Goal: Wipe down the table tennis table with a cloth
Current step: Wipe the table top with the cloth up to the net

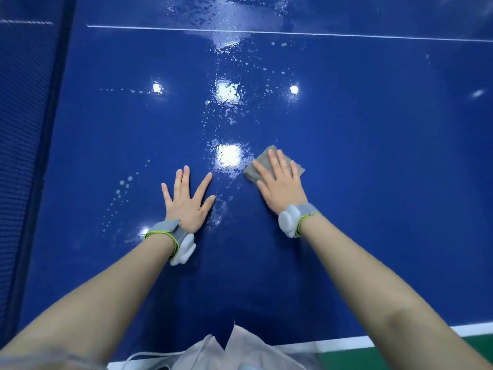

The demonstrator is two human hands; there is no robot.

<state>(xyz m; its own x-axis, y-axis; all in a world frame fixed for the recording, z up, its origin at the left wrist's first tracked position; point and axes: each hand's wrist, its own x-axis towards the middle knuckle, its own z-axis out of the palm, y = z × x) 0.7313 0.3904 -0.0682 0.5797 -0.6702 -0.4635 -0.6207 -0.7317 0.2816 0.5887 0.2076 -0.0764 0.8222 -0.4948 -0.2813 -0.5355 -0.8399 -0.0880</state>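
The right hand [278, 182] lies flat on a small grey cloth [274, 162], fingers straight and a little fanned, palm pressing it onto the blue table tennis table [373, 156]. There's no pinch and no curl round the fabric. The hand simply pins it down, and corners of cloth peek out past the fingertips and on both sides.

The left hand [186, 198] is spread wide, holding nothing, planted on the bare surface near the cloth hand, a brace by the look of it. Both wrists wear grey bands with white pods.

Now, the relation that matters. Just to the left of the cloth, between the two hands and running away from the person up the middle, sits a trail of water droplets [229, 113] and wet sheen, glinting under reflected ceiling lights. The nearest wet patch [229, 156] is right at the cloth's left edge, touching or as good as. The streak's long axis runs from near the hands toward the thin white line [293, 33] across the far part of the table.

So the wet lies forward and left of the cloth, and the right hand, already on the cloth, is the one placed for it. I'd guess a push forward along that streak. The surface to the right looks drier, though glare makes that hard to call. More droplets [122, 188] speckle the surface left of the bracing hand.
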